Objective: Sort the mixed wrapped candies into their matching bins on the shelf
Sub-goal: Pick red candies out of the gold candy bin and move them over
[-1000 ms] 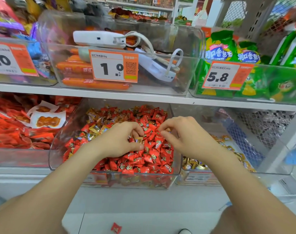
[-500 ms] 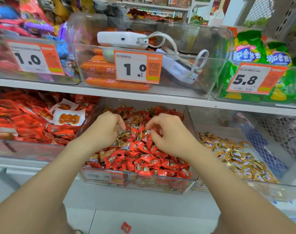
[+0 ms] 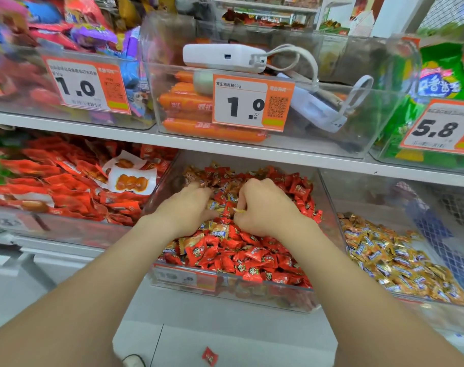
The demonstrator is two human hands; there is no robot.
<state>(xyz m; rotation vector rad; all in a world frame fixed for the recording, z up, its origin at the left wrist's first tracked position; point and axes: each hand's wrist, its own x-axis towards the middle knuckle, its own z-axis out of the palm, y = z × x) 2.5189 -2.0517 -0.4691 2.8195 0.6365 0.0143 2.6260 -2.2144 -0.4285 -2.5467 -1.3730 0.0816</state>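
A clear bin on the lower shelf is heaped with red wrapped candies mixed with some gold ones. Both my hands are buried in the middle of that heap. My left hand has its fingers curled down into the candies; what it holds is hidden. My right hand pinches a gold-wrapped candy between thumb and fingers. To the right, a second clear bin holds gold-wrapped candies.
A bin of red snack packets sits to the left. The upper shelf carries bins with sausages, a white power bank with cable, and green bags. One red candy lies on the floor.
The view has shifted left and closer to the shelf. Both hands have dug deeper into the mixed heap and drawn nearer each other, with the right hand now pinching a gold candy.
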